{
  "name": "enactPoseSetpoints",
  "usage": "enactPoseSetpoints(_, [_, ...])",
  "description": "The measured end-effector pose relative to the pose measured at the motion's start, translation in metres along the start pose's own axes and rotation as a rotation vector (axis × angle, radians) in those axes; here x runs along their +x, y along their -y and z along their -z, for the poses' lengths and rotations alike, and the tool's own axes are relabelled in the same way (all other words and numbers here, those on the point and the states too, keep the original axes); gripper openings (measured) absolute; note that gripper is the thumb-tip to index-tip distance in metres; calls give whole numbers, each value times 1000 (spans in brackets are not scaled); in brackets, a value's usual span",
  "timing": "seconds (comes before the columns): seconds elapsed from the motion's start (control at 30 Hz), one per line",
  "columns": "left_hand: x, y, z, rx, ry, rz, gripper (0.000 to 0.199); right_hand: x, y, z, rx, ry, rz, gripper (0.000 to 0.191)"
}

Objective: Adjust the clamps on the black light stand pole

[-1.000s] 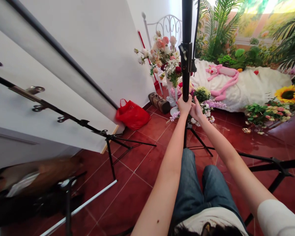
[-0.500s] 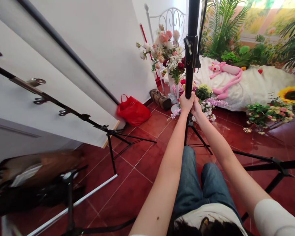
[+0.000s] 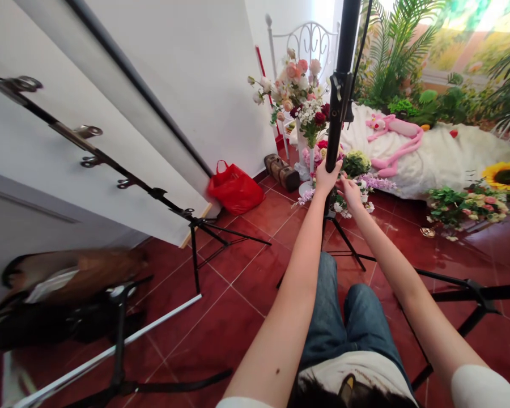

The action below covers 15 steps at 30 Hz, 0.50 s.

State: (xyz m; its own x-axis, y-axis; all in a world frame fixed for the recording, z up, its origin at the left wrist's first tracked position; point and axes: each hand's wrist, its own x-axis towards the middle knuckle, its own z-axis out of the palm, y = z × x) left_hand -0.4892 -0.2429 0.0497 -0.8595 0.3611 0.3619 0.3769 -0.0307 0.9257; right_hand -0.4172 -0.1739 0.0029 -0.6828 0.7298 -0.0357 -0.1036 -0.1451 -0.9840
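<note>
My left hand is wrapped round the black pole of a light stand, below its clamp collar with a knob. Just to the right of the pole is my right hand, off it, with its fingers loosely bent and apart and nothing seen in them. The stand rises in front of my knees and leans slightly to the right at its top. Its black legs spread on the red tiled floor. Behind my hands are artificial flowers, which they partly cover.
A backdrop stand with metal clips slants along the left wall, near a red bag. More black tripod legs lie right. A white pole crosses the floor. Behind are a pink plush toy on white cloth and a sunflower.
My right hand has let go of the pole and moved slightly right. My left hand stays on it. The view has shifted a little, and the pole's top leans more to the right.
</note>
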Motion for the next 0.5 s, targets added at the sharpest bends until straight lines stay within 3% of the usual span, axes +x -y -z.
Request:
enactPoseSetpoints(0.07, [0,1,0,2,18,-4,28,-27,-2,32,52,65,-23,32])
enactPoseSetpoints(0.17, [2,5,0,13,13,-44,33,-66,-2,97,61,27,-73,31])
enactPoseSetpoints(0.33, [0,15,-1,98,-7,-110,34,-125,14,206,-50,-201,-8,19])
enactPoseSetpoints(0.5, [-7,10,-1,197,-111,17,42,-181,32,279,-119,-457,39,6])
